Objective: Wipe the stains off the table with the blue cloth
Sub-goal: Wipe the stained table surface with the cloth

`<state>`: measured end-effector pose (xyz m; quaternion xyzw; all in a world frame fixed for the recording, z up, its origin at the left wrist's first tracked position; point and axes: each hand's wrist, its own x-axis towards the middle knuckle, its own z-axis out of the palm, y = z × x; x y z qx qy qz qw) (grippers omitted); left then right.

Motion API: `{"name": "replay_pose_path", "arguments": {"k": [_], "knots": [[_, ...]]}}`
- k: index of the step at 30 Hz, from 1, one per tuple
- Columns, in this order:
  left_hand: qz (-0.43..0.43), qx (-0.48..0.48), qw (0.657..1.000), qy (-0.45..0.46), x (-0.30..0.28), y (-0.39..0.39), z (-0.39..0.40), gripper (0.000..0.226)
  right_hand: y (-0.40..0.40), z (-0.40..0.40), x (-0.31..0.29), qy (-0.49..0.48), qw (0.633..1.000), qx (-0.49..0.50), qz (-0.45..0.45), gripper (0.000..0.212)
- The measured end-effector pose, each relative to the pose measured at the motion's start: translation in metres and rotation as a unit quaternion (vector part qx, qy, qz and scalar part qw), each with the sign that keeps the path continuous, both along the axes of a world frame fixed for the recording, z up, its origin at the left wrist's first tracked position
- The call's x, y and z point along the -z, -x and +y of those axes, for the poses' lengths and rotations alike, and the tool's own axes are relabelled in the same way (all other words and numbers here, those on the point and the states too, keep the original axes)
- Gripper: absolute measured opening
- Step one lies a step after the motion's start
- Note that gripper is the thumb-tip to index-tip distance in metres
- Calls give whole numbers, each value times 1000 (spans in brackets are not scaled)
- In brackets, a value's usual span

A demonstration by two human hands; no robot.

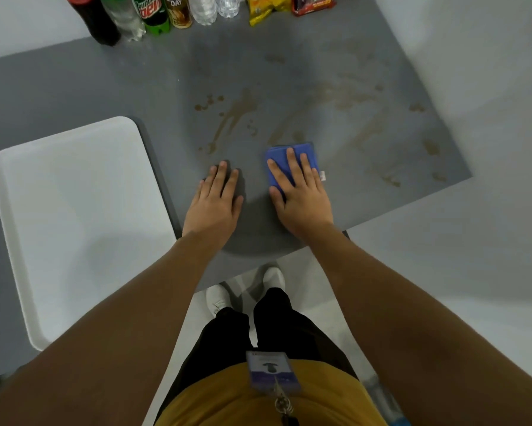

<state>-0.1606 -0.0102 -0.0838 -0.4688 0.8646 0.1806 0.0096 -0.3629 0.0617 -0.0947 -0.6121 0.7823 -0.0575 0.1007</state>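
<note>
A folded blue cloth (pixel 306 152) lies on the grey table (pixel 135 84) near its front edge. My right hand (pixel 300 195) presses flat on the cloth, fingers spread over it. My left hand (pixel 217 201) rests flat on the bare table just to the left, holding nothing. Brown stains (pixel 232 116) streak the table beyond my left hand. Fainter brown smears (pixel 347 98) spread to the right and back, with spots (pixel 430 147) near the right edge.
A white tray (pixel 74 210) sits on the table's left part. Several drink bottles (pixel 144 13) and snack packets (pixel 267 7) line the back edge. The table's right corner (pixel 469 175) and front edge border pale floor.
</note>
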Motion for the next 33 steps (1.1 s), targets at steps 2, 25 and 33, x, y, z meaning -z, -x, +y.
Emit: {"name": "replay_pose_path", "arguments": {"k": [2,25,33], "knots": [[-3,2,1000,-5,0,-1,-1,60,16,-3,-1,12,1000,11,6,58],[-11,-10,1000,12,-4,5,5,59,9,11,5,13,999,37,3,60],[-17,-11,1000,7,-4,4,4,59,46,-13,0,17,999,29,-4,58]]}}
